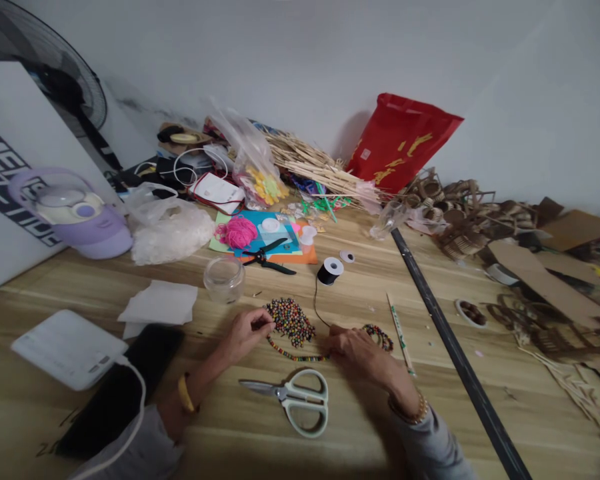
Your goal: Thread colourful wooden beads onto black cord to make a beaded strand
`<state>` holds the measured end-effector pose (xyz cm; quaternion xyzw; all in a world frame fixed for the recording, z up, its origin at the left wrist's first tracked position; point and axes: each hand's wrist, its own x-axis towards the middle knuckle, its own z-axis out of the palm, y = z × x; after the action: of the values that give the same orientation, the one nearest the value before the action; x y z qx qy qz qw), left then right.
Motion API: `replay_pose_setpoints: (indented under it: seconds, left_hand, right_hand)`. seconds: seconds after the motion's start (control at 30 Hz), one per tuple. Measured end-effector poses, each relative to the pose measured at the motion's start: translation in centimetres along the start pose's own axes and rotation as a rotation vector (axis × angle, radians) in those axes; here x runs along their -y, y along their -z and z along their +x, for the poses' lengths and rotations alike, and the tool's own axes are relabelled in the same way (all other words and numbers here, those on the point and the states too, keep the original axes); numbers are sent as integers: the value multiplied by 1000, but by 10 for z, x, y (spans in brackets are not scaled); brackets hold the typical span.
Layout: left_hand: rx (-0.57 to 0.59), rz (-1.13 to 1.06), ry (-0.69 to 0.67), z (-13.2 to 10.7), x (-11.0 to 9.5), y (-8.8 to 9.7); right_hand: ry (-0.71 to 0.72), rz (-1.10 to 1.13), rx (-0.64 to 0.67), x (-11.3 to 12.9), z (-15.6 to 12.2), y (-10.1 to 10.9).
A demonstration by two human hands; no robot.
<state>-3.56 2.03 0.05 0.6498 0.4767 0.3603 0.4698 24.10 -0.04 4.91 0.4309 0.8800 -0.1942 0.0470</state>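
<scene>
My left hand (pixel 250 329) is closed in a pinch at the left edge of a heap of small multicoloured beads (pixel 291 321). A string of beads (pixel 297 358) curves along the near side of the heap, from my left fingertips to my right hand (pixel 357 353). My right fingers are closed around its other end, partly hiding it. Black cord runs from a spool (pixel 331 270) down to my right hand. Just beyond that hand lies a coiled bead strand (pixel 380 337). Scissors (pixel 295 399) with pale handles rest nearer to me, blades pointing left.
A glass jar (pixel 224 280) stands left of the beads, with pruning shears (pixel 267 257) and pink yarn (pixel 237 232) behind. A patterned pencil-like stick (pixel 401 333) and a long black strip (pixel 445 333) lie right. A white power bank (pixel 70 350) with a cable sits left.
</scene>
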Motion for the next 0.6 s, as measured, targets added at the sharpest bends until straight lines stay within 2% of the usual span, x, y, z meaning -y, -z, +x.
replay_pose_setpoints:
  seconds: [0.27, 0.5, 0.6]
  left_hand:
    - [-4, -6, -10, 0, -3, 0]
    - [-3, 26, 4, 0, -2, 0]
    - [-1, 19, -7, 0, -1, 0]
  right_hand:
    - [28, -4, -57, -8, -5, -17]
    - [32, 21, -23, -14, -7, -20]
    - [36, 54, -48, -15, -8, -23]
